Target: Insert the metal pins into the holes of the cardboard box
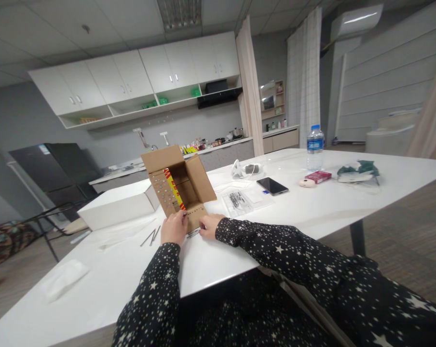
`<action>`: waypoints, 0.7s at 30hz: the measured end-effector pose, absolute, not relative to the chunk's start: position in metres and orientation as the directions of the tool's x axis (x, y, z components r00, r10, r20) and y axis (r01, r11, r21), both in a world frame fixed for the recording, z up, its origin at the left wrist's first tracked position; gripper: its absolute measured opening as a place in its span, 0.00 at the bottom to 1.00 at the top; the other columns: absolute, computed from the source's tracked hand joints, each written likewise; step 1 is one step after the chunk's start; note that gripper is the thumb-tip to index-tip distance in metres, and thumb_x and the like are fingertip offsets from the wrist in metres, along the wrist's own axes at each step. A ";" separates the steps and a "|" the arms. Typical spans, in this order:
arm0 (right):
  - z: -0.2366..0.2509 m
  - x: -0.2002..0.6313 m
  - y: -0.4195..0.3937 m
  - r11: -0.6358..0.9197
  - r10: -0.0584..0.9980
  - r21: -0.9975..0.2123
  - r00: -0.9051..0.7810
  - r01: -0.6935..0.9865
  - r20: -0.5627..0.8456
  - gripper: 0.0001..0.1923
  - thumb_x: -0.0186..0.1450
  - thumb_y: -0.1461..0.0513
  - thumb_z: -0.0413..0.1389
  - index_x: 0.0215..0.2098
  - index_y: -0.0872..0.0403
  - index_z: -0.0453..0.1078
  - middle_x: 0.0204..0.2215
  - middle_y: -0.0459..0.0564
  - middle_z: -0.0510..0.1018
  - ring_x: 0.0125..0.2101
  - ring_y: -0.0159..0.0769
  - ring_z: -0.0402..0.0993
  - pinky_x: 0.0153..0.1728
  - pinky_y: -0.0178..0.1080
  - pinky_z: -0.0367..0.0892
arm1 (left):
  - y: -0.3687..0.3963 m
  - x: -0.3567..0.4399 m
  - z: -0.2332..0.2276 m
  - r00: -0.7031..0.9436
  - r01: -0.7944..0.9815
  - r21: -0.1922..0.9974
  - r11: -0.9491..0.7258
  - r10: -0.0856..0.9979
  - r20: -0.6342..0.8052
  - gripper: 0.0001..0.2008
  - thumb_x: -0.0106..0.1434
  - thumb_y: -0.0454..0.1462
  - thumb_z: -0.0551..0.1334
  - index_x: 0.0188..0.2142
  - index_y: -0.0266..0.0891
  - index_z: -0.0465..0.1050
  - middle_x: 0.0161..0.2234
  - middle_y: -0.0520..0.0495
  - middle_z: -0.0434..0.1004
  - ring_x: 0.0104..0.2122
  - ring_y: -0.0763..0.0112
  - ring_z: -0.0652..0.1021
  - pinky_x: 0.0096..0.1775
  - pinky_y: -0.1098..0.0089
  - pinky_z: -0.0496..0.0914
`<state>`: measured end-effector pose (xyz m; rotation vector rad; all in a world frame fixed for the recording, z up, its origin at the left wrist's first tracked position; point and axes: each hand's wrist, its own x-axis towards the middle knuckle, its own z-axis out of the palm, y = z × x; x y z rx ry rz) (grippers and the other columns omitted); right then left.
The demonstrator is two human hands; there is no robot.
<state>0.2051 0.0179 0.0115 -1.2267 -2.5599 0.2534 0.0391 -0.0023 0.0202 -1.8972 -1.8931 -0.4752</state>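
Open box = landmark, on the counter, mouth facing up & toward the person. Key relation: rods lie on the near side of box, just off its front panel, btwn the two hands. Long axis runs approx L-R, R end a touch farther from the person, so roughly along box's near edge.

R hand is nearer: at box's near R corner, fingers curled at the rods' R end; can't tell if it's clamped on them or just touching. L hand is at box's near L corner, fingertips by the L end of the dark dot row on the front panel; can't tell if anything's pinched. Hands apart, w/ part of the front panel showing btwn.

Also: dark rods L of box, past L hand; carton farther L of box; bag & phone R of box.
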 end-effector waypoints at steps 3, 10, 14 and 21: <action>0.013 0.206 0.017 0.620 0.783 -0.286 -0.595 0.730 0.180 0.12 0.58 0.55 0.50 0.36 0.50 0.70 0.36 0.52 0.77 0.35 0.43 0.74 0.30 0.38 0.65 | -0.002 0.039 0.019 0.027 0.998 -0.061 0.006 0.851 0.525 0.15 0.65 0.39 0.48 0.42 0.41 0.71 0.36 0.42 0.78 0.40 0.60 0.77 0.41 0.64 0.67; 0.011 0.204 0.018 0.605 0.795 -0.283 -0.578 0.744 0.182 0.12 0.59 0.55 0.50 0.36 0.50 0.71 0.36 0.52 0.77 0.35 0.42 0.74 0.31 0.39 0.65 | -0.003 0.041 0.020 0.040 0.998 -0.064 -0.007 0.849 0.527 0.14 0.65 0.39 0.48 0.42 0.41 0.71 0.36 0.43 0.78 0.40 0.62 0.77 0.41 0.64 0.67; 0.010 0.203 0.018 0.611 0.791 -0.282 -0.585 0.739 0.179 0.13 0.59 0.54 0.50 0.37 0.50 0.71 0.37 0.52 0.77 0.35 0.42 0.74 0.32 0.39 0.65 | -0.002 0.040 0.018 0.049 0.998 -0.063 -0.019 0.848 0.527 0.15 0.65 0.40 0.48 0.42 0.41 0.71 0.36 0.43 0.78 0.40 0.62 0.76 0.42 0.64 0.67; 0.015 0.206 0.015 0.610 0.791 -0.285 -0.587 0.739 0.170 0.13 0.59 0.54 0.50 0.38 0.50 0.71 0.37 0.52 0.77 0.36 0.42 0.74 0.32 0.40 0.65 | 0.000 0.039 0.017 0.066 0.997 -0.069 -0.034 0.842 0.535 0.15 0.65 0.40 0.48 0.42 0.41 0.71 0.37 0.43 0.78 0.40 0.62 0.76 0.42 0.64 0.67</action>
